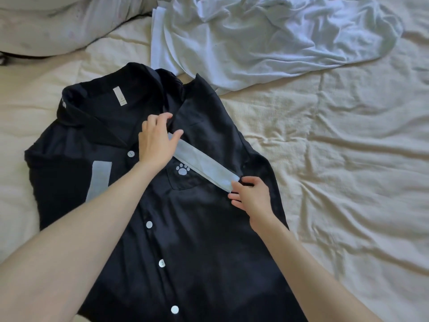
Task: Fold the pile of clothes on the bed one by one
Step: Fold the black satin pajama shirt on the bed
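Head view: we see the black shirt point(176, 228) laid at centre, sleeve folded in. Left hand point(157, 140) rests open near the collar; right hand point(250, 196) pinches the pale cuff point(204, 166) at 3 o'clock. Next, likely flatten, then fold lengthwise.

Shirt point(144, 228) flat on bed point(348, 182), crumpled garment point(267, 38) behind it, pillow point(58, 22) far left.

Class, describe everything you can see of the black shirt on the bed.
The black shirt lies front up on the cream bedsheet, buttoned with white buttons, collar toward the white garment. The fabric looks smooth and slightly shiny. It has a chest pocket with a white paw print, a label inside the neck, and pale bands on the sleeves. The left hand rests near the collar; the right hand pinches the folded sleeve's band.
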`<state>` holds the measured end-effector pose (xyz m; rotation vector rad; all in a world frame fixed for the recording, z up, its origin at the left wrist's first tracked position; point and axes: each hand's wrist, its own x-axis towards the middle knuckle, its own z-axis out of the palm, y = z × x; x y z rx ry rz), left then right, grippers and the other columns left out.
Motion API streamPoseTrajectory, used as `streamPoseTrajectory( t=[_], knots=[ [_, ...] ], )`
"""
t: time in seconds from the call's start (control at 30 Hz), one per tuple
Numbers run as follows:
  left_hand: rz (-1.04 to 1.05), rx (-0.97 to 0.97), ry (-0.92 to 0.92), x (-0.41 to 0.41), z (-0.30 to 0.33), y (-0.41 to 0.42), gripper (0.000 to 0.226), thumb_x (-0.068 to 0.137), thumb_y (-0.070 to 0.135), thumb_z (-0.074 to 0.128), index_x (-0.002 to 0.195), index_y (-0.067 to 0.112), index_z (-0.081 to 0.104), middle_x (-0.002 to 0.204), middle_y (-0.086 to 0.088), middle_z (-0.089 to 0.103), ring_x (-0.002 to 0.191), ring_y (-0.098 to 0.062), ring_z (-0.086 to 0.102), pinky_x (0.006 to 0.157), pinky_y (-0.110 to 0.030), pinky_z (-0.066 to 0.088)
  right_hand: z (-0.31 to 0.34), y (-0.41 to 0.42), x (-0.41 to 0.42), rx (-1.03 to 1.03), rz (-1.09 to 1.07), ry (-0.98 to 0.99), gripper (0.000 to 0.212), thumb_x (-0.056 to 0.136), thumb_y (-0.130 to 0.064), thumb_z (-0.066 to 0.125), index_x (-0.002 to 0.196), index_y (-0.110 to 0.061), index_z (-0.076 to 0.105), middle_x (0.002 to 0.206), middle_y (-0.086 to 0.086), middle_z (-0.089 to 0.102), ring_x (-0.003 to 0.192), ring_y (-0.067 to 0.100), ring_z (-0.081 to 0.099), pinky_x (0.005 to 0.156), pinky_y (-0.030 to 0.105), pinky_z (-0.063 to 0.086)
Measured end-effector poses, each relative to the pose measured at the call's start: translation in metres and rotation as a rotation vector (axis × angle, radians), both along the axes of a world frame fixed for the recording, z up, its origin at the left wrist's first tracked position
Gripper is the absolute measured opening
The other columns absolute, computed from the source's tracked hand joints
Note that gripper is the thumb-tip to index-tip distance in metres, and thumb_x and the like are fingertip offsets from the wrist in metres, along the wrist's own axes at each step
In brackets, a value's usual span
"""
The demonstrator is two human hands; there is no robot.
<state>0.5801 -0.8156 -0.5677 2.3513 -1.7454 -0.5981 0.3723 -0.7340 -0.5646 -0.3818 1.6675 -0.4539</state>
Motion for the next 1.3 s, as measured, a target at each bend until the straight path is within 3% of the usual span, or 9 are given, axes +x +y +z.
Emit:
streamPoseTrajectory(
  t=[0.1, 0.2, 0.33, 0.43, 0.63, 0.83, 1.0, 1.13, 1.3],
  knots=[
    [-0.051, -0.018, -0.027, -0.009, 0.002, 0.053, 0.053, 0.092, 0.028, 0.057, 0.140, 0.014, 0.040, 0.143, -0.009, 0.037, 0.132, -0.028, 0.032, 0.103, -0.045, 0.031, 0.000, 0.027, -0.014, -0.130, 0.188, 0.234, 0.027, 0.090, -0.022, 0.059, 0.116, -0.016, 0.054, 0.085, -0.008, 0.063, 0.082, 0.009, 0.063, 0.074, 0.027, 0.053],
    [-0.098, 0.023, -0.075, -0.016, 0.002, 0.123, 0.049, 0.095, 0.024, 0.051, 0.142, 0.012, 0.040, 0.153, -0.012, 0.027, 0.142, -0.032, 0.019, 0.111, -0.050, 0.021, 0.002, 0.065, -0.027, -0.235, 0.399, 0.374, 0.026, 0.093, -0.023, 0.054, 0.119, -0.019, 0.055, 0.092, -0.015, 0.060, 0.086, 0.002, 0.057, 0.067, 0.013, 0.039],
    [-0.152, 0.115, -0.116, -0.025, 0.005, 0.211, 0.048, 0.096, 0.021, 0.052, 0.142, 0.014, 0.042, 0.155, -0.013, 0.024, 0.144, -0.034, 0.016, 0.114, -0.052, 0.016, 0.011, 0.118, -0.034, -0.526, 0.848, 0.654, 0.030, 0.089, -0.015, 0.062, 0.119, -0.012, 0.063, 0.124, 0.005, 0.060, 0.118, 0.024, 0.054, 0.097, 0.038, 0.042],
    [-0.146, 0.175, -0.094, -0.038, 0.012, 0.267, 0.049, 0.092, 0.020, 0.057, 0.140, 0.015, 0.046, 0.153, -0.014, 0.028, 0.142, -0.035, 0.021, 0.112, -0.055, 0.021, 0.017, 0.151, -0.032, -0.643, 1.087, 0.784, 0.034, 0.078, -0.013, 0.075, 0.111, -0.009, 0.068, 0.128, 0.015, 0.059, 0.123, 0.035, 0.053, 0.100, 0.057, 0.039],
    [-0.092, 0.200, -0.028, -0.051, 0.016, 0.359, 0.053, 0.086, 0.016, 0.066, 0.136, 0.013, 0.050, 0.148, -0.018, 0.036, 0.137, -0.039, 0.032, 0.107, -0.054, 0.031, 0.019, 0.207, -0.035, -0.682, 1.239, 0.853, 0.044, 0.076, -0.017, 0.077, 0.118, -0.009, 0.066, 0.133, 0.017, 0.055, 0.124, 0.036, 0.052, 0.098, 0.060, 0.039],
    [-0.053, 0.111, 0.139, -0.049, 0.016, 0.427, 0.039, 0.083, -0.002, 0.065, 0.121, 0.004, 0.062, 0.135, -0.017, 0.052, 0.125, -0.036, 0.049, 0.097, -0.046, 0.044, 0.021, 0.274, -0.054, -0.562, 1.302, 0.841, 0.047, 0.087, -0.016, 0.066, 0.131, -0.008, 0.055, 0.144, 0.016, 0.044, 0.135, 0.034, 0.038, 0.106, 0.056, 0.030],
    [0.328, 0.004, 0.154, 0.004, 0.016, 0.430, 0.035, 0.094, 0.000, 0.046, 0.128, 0.001, 0.053, 0.137, -0.016, 0.046, 0.126, -0.032, 0.044, 0.101, -0.042, 0.038, 0.023, 0.282, -0.071, -0.659, 1.111, 0.954, 0.029, 0.085, -0.006, 0.067, 0.114, -0.002, 0.066, 0.128, 0.019, 0.058, 0.121, 0.038, 0.053, 0.099, 0.057, 0.039],
    [0.620, -0.039, 0.158, 0.055, 0.002, 0.410, 0.047, 0.098, 0.004, 0.038, 0.145, 0.006, 0.029, 0.153, -0.015, 0.022, 0.142, -0.028, 0.021, 0.112, -0.039, 0.023, 0.019, 0.248, -0.085, -0.536, 0.858, 1.026, 0.032, 0.096, -0.014, 0.048, 0.126, -0.005, 0.056, 0.137, 0.014, 0.049, 0.126, 0.035, 0.043, 0.103, 0.050, 0.030],
    [1.039, -0.046, 0.522, 0.081, -0.022, 0.397, 0.050, 0.099, 0.015, 0.042, 0.146, 0.011, 0.024, 0.150, -0.007, 0.030, 0.135, -0.020, 0.034, 0.111, -0.030, 0.028, 0.003, 0.215, -0.106, -0.286, 0.631, 0.955, 0.040, 0.097, -0.030, 0.041, 0.127, -0.005, 0.050, 0.129, 0.015, 0.054, 0.118, 0.036, 0.047, 0.099, 0.047, 0.036]
  ],
)
